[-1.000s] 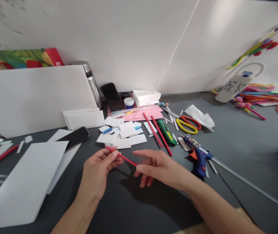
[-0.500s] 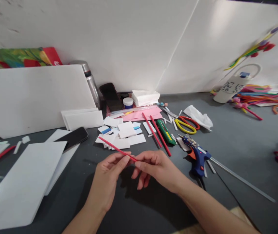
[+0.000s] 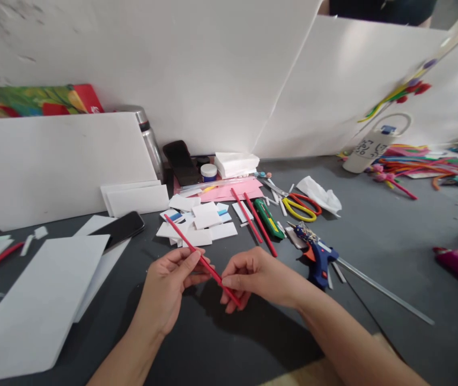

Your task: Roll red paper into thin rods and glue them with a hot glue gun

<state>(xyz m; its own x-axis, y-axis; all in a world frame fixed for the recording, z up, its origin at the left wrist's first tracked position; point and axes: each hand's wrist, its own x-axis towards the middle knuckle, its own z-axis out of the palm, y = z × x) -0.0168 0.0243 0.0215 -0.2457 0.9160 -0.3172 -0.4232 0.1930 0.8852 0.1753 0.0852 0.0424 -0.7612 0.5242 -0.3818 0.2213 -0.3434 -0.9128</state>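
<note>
A thin red stick [image 3: 212,269] slants down to the right between my hands, above the dark table. My left hand [image 3: 172,284] pinches it near its middle, thumb on top. Further down, my right hand [image 3: 253,277] grips it between thumb and fingers, with the lower end showing past the fingertips. Just beyond lie several cut white pieces [image 3: 208,215], some with blue marks. Two more red sticks [image 3: 260,224] rest beside a green utility knife [image 3: 268,217]. To the right of my right hand lies a blue glue gun [image 3: 320,264] with a long clear glue stick in it.
Scissors [image 3: 299,209] with yellow and red handles and a crumpled tissue [image 3: 319,195] lie behind the glue gun. White boards [image 3: 39,300] and a black phone [image 3: 124,229] are at left. A white bottle [image 3: 368,153] stands at back right, near colourful pipe cleaners [image 3: 406,158].
The red stick has tilted more steeply, and its lower end now extends past my right fingers. My left hand has shifted slightly left. The view has turned a little to the right.
</note>
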